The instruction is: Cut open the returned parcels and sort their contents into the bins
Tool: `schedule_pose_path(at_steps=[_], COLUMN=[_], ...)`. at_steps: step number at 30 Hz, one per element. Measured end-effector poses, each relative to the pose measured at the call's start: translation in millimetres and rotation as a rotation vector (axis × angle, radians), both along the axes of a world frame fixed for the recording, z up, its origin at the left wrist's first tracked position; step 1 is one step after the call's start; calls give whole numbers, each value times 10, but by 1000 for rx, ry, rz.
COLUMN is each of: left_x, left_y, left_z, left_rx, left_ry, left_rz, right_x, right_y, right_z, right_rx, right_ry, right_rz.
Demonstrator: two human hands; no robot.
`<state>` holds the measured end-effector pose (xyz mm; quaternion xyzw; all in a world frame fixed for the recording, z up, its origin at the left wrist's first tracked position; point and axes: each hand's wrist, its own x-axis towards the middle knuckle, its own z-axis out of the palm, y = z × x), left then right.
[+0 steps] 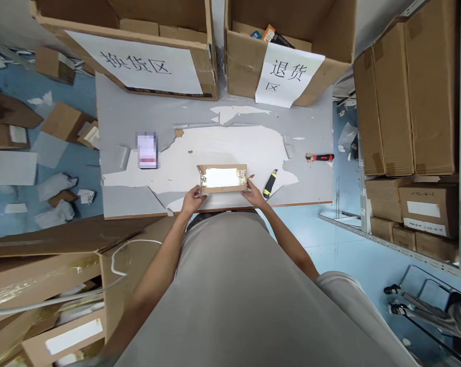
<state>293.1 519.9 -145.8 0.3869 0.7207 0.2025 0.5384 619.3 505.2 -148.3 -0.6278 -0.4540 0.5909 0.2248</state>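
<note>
The left hand (193, 199) and right hand (254, 195) grip a small box (225, 179) by its two ends, near the table's (310, 183) front edge. A yellow-and-black knife (271, 184) lies just beside the right hand, a red knife (321, 157) farther right, a phone (148, 151) off left, and two big cartons (241, 66) take up the back.

By a plain light-grey cloth shirt (223, 285) the lower centre of the frame is filled. At lower right, a loose grey sleeve (347, 295) is seen. Above the shirt, a narrow strip of dark cloth (200, 216) is shown. The left hand (193, 200) and right hand (255, 195) are bare.
</note>
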Motion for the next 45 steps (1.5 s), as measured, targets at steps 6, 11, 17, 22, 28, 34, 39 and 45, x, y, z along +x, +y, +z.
schedule_pose_path(at_steps=[6,11,17,22,28,34,39,45], left_x=[-118,-84,-110,-117,-96,-137,-154,-161], left_y=[40,70,-104,-239,-113,162,215,179], left_z=[137,69,-43,-22,117,280,231,84], left_rx=[127,54,-31,-27,66,311,298,164], left_ry=[11,-70,-77,-47,-56,-45,-37,-31], left_rz=[63,57,52,17,4,-12,-16,37], right_x=[38,79,128,69,18,41,48,115], right_y=[39,68,-152,-288,-140,71,118,139], right_z=[136,136,104,118,243,426,374,221], right_rx=[124,48,-22,-38,38,158,170,58], right_ry=[-71,-136,-152,-96,-77,-49,-19,-57], right_rz=[-190,-192,-255,-248,-267,-257,-231,-219])
